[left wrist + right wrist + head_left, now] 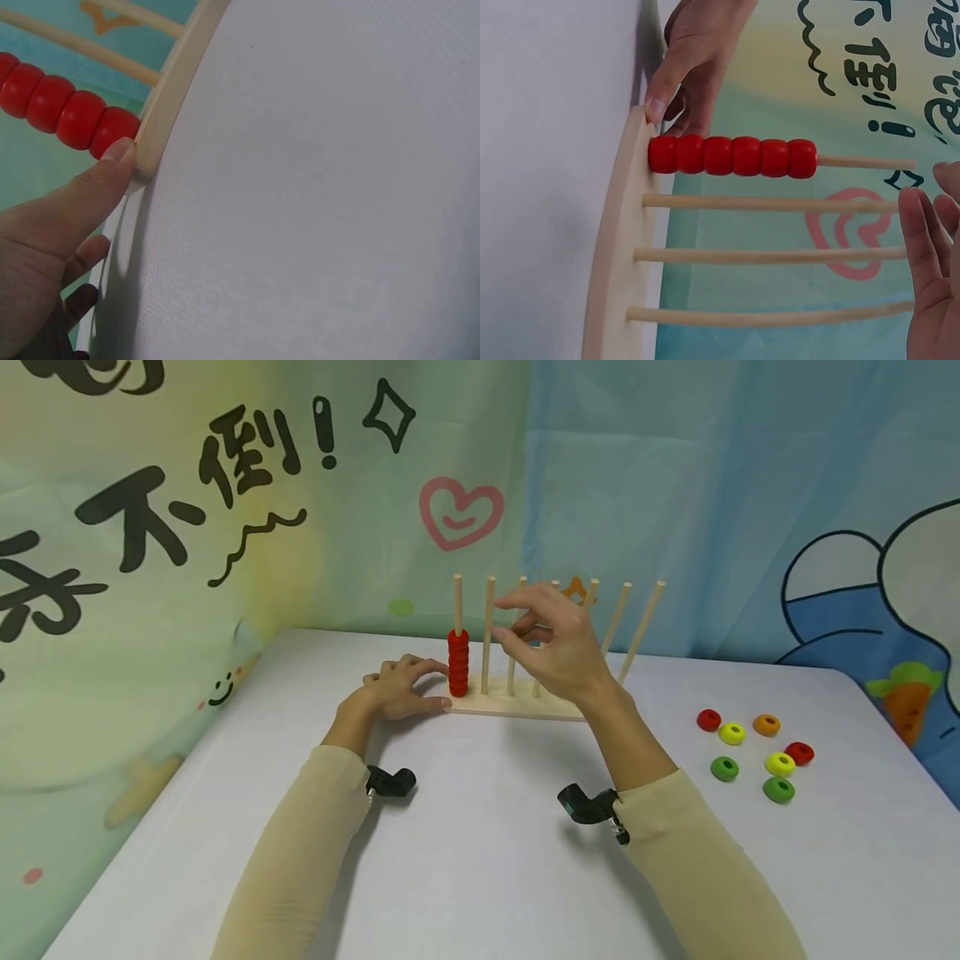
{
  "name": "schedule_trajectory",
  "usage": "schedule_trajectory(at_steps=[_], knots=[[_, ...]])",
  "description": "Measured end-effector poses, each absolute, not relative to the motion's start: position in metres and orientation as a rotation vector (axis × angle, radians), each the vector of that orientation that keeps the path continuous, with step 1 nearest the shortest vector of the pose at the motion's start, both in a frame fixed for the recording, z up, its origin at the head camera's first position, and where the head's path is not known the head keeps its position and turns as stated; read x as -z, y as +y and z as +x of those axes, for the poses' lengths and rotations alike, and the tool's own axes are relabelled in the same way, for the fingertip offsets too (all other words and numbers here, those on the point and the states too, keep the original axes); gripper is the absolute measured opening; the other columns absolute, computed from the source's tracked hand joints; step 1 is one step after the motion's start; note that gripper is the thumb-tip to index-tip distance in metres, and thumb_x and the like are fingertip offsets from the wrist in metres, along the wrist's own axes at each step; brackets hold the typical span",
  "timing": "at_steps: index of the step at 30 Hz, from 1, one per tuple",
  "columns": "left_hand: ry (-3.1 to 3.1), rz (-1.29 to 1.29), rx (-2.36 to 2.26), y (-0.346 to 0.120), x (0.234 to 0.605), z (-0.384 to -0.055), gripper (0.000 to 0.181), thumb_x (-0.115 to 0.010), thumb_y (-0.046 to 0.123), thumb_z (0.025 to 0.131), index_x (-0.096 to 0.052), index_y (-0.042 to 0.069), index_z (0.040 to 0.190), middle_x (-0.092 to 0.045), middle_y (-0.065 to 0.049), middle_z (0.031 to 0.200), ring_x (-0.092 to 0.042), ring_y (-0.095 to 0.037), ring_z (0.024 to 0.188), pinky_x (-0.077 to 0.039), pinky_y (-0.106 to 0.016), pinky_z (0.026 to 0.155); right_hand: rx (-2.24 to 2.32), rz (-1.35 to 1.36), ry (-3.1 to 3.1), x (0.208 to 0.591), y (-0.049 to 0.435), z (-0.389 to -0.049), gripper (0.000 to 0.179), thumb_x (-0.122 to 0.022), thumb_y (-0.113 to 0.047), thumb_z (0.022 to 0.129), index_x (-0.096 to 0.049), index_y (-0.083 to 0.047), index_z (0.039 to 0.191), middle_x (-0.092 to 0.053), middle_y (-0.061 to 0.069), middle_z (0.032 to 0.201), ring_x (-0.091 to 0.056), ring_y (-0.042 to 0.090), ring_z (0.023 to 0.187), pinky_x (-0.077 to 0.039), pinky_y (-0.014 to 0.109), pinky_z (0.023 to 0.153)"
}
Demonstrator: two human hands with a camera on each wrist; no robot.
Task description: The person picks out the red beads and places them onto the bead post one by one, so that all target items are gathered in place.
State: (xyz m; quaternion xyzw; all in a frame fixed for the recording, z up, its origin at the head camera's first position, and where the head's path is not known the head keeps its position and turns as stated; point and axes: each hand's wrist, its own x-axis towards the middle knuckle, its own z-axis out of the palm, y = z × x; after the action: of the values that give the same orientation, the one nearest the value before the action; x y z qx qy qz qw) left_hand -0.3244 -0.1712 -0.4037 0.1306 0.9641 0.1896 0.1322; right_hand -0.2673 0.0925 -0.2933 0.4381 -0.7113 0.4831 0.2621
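Note:
A wooden peg stand with several upright rods stands toward the back of the table. Several red beads are stacked on its leftmost rod; the rod's upper part stays bare. My left hand holds the left end of the base, thumb on the front corner beside the lowest bead, other fingers behind. My right hand is raised in front of the middle rods, near their tops. Its thumb and index finger are curved and apart, with nothing between them. In the right wrist view, its fingertips show by the rod ends.
Loose beads lie on the table right of the stand: red, yellow, orange and green among them. A printed cloth backdrop hangs behind the white table.

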Motion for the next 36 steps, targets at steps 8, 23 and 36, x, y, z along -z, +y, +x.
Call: schedule_trajectory(at_steps=[8, 23, 36], knots=[[2.796, 0.367, -0.567, -0.171, 0.405, -0.324, 0.066, -0.063, 0.067, 0.084, -0.043, 0.043, 0.142, -0.029, -0.005, 0.155, -0.025, -0.039, 0.136, -0.025, -0.065, 0.1, -1.312, 1.19, -1.951, 0.304, 0.104, -0.264, 0.031, -0.071, 0.02, 0.077, -0.064, 0.009, 0.105, -0.06, 0.017, 0.095, -0.066, 0.026, 0.067, -0.058, 0.033, 0.063], [2.793, 0.369, -0.567, -0.169, 0.403, -0.324, 0.066, -0.064, 0.065, 0.084, -0.044, 0.042, 0.143, -0.028, -0.007, 0.155, -0.025, -0.04, 0.136, -0.025, -0.065, 0.099, -1.343, 1.104, -2.063, 0.327, 0.135, -0.258, 0.029, -0.073, 0.017, 0.077, -0.066, 0.007, 0.103, -0.064, 0.015, 0.096, -0.065, 0.025, 0.067, -0.058, 0.03, 0.066], [2.79, 0.386, -0.568, -0.17, 0.404, -0.325, 0.067, -0.062, 0.068, 0.083, -0.043, 0.043, 0.143, -0.027, -0.007, 0.156, -0.025, -0.04, 0.136, -0.025, -0.065, 0.099, -1.249, 1.083, -2.099, 0.333, 0.163, -0.255, 0.031, -0.075, 0.019, 0.074, -0.066, 0.007, 0.101, -0.066, 0.017, 0.094, -0.067, 0.026, 0.067, -0.057, 0.026, 0.067]])
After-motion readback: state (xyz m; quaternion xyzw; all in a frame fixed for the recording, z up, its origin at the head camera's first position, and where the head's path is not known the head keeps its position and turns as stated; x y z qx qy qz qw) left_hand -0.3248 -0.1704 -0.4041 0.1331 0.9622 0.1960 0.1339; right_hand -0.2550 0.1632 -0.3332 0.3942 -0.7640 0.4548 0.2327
